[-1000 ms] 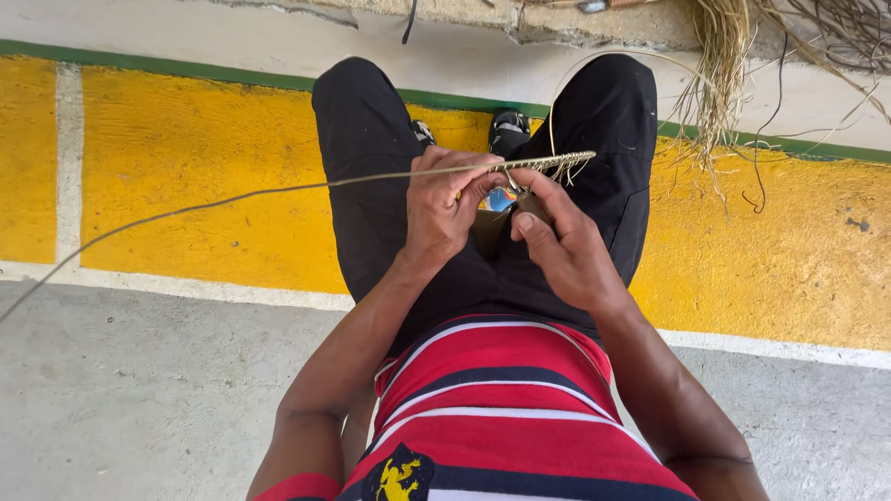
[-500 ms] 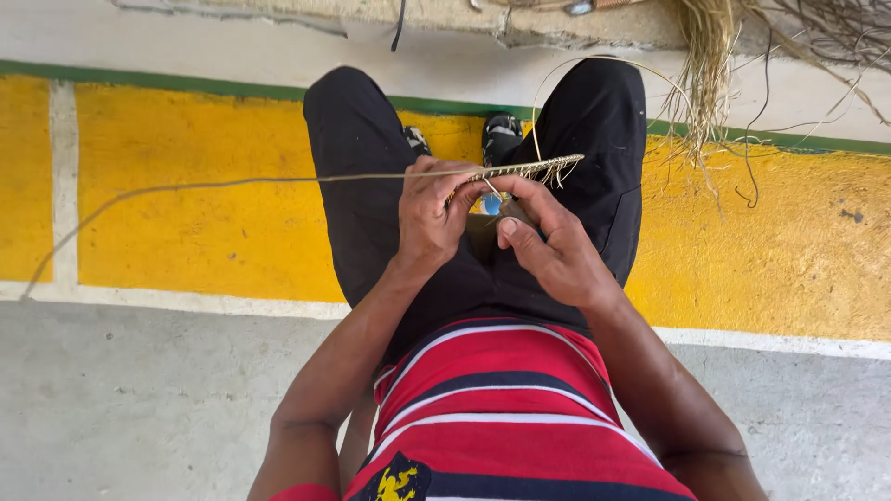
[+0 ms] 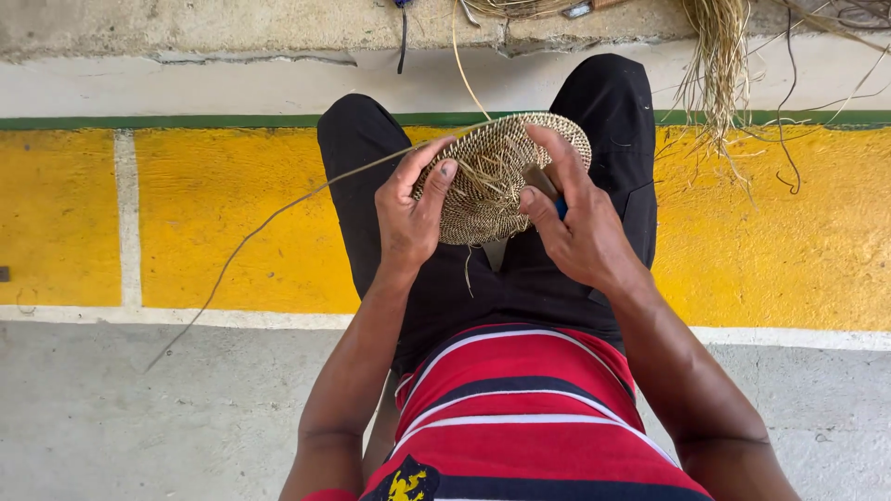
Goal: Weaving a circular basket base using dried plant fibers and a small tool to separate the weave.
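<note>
Both forearms bare, reaching fwd from near edge, converging toward centre. Left hand (image 3: pixel 408 218): wrist straight, back of hand up, thumb extended to the right w/ nail visible, fingers curled and closed in a pinch-type grip. Right hand (image 3: pixel 580 232): wrist bent slightly inward, index finger stretched far and up, thumb pointing left, remaining fingers curled under, grip closed. Hands near each other, not touching, approx. same height above the lap. Elbows bent, right forearm angled more steeply than left. Legs extend far, knees apart.
</note>
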